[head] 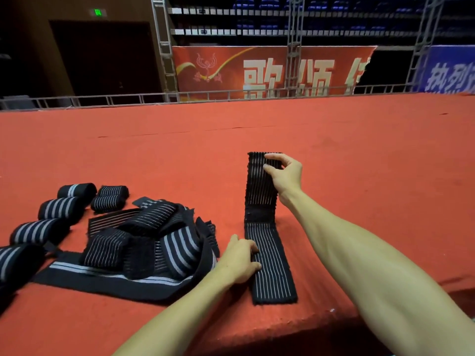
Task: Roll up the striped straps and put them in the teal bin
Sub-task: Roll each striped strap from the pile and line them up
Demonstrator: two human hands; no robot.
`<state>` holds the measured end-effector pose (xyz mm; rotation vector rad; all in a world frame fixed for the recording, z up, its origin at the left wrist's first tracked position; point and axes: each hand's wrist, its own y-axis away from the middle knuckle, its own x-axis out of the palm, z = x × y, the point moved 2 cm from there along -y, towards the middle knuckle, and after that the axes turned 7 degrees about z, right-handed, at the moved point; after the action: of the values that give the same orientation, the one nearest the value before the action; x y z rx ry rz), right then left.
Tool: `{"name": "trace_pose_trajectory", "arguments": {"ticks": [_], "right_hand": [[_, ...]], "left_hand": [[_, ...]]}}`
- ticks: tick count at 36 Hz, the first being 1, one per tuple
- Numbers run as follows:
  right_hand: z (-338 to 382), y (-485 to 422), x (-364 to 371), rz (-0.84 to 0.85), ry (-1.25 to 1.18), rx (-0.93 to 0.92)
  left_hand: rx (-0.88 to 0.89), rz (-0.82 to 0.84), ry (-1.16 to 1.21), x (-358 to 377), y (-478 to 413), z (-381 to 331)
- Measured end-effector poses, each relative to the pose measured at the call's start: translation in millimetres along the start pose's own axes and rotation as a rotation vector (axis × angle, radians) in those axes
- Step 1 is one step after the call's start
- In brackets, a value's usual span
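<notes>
Several rolled straps (pixel 60 208), black with grey stripes, are lying in an arc at the 9 o'clock edge of the red carpeted surface (pixel 180 155). At 3 o'clock from them, a loose pile of unrolled straps (pixel 151 222) is resting in a tangle, and it is lying on a wide flat band (pixel 115 281) with broad grey stripes. At 3 o'clock from the pile, the left hand (pixel 241 258) is pressing down on the left edge of the pin-striped strap (pixel 273 268); its fingers are lying together and bent, with the fingertips and thumb bearing on the fabric. The near half of this strap is lying flat on the surface, running from the 6 o'clock edge toward 12 o'clock. The far half is standing upright, bent up from the flat half at a fold. At the 12 o'clock end of the upright half, the right hand (pixel 285 173) is pinching the fabric, with the thumb and fingers curling round the right edge just below the top. Beyond the surface at 12 o'clock, a metal truss (pixel 164 47) is standing beside a red banner (pixel 257 70), and a blue banner (pixel 449 70) is hanging at 2 o'clock.
</notes>
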<state>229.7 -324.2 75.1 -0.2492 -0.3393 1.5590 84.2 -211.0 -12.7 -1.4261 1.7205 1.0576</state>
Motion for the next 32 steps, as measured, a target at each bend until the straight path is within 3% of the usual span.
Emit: {"name": "trace_pose_trajectory", "arguments": {"ticks": [3, 15, 21, 27, 32], "right_hand": [[4, 7, 0, 0.041, 0.007, -0.031], [-17, 36, -10, 0.131, -0.110, 0.049], [-19, 51, -19, 0.226, -0.089, 0.038], [-25, 65, -27, 0.248, 0.009, -0.018], [-22, 77, -27, 0.203, -0.081, 0.038]], "left_hand": [[0.005, -0.010, 0.002, -8, -2, -5], [0.104, -0.451, 0.443, -102, -46, -13], [0.266, -0.421, 0.533, -91, -63, -11], [0.272, -0.434, 0.657, -78, -62, -4], [0.276, -0.345, 0.737, -74, -51, -2]]}}
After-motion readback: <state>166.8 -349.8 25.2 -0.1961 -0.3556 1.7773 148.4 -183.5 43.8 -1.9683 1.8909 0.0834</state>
